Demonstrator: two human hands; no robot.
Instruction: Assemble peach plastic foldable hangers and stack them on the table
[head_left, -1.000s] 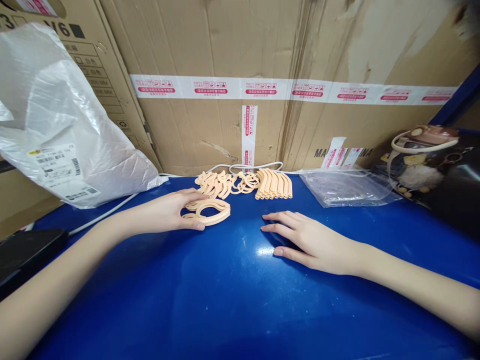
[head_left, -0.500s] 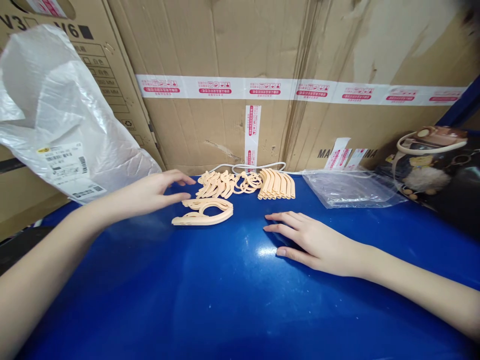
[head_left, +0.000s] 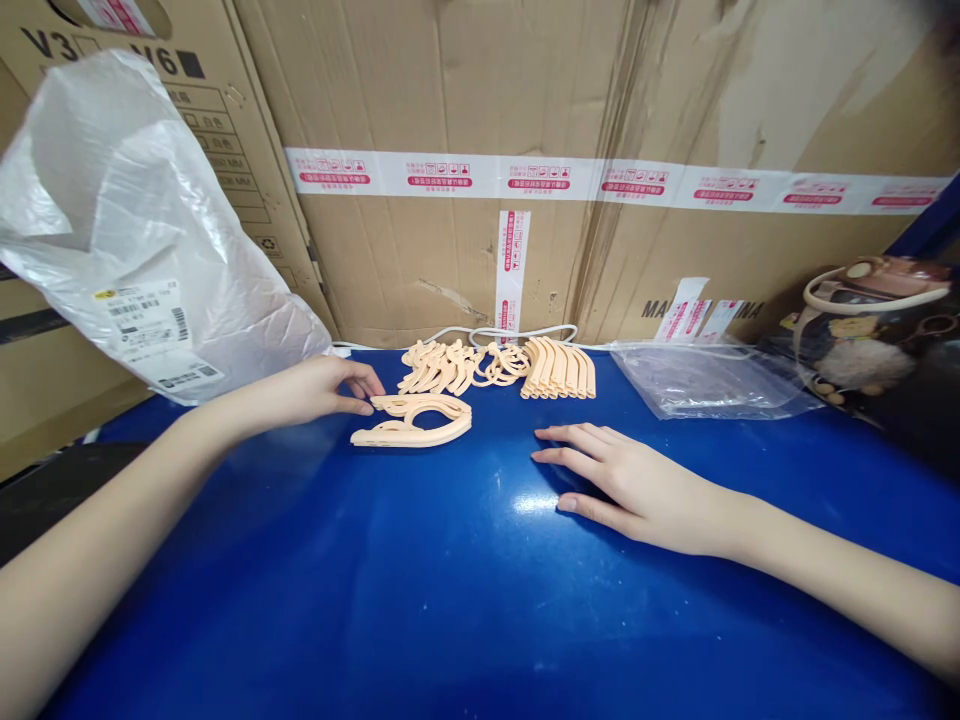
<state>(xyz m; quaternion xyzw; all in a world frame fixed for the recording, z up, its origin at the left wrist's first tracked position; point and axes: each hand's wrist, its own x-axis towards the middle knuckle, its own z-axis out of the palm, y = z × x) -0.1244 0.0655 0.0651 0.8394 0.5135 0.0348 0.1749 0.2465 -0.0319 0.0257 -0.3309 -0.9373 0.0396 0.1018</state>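
Note:
My left hand (head_left: 321, 390) rests palm down at the left, its thumb and fingers apart. Its fingertips come close to the end of a folded plastic hanger (head_left: 439, 435), cream-peach in colour, lying flat on the blue table (head_left: 450, 580); whether they touch I cannot tell. My right hand (head_left: 611, 480) lies on the table to the right, fingers stretched out and holding nothing. Behind the folded hanger sit loose parts of the same colour: wavy pieces (head_left: 435, 368), hook-like curved pieces (head_left: 501, 365) and a row of curved arms (head_left: 559, 368).
A white plastic mailing bag (head_left: 180, 230) with labels leans at the left. Against the back stands a large cardboard box (head_left: 435, 250), with a white cable (head_left: 555, 335) at its foot. At the right are a clear plastic bag (head_left: 697, 385) and a dark bag with a fluffy charm (head_left: 855, 360).
My left hand has drawn its fingers in and down, nearer the folded hanger's end. The whole view has shifted slightly; my right hand stays in place on the table.

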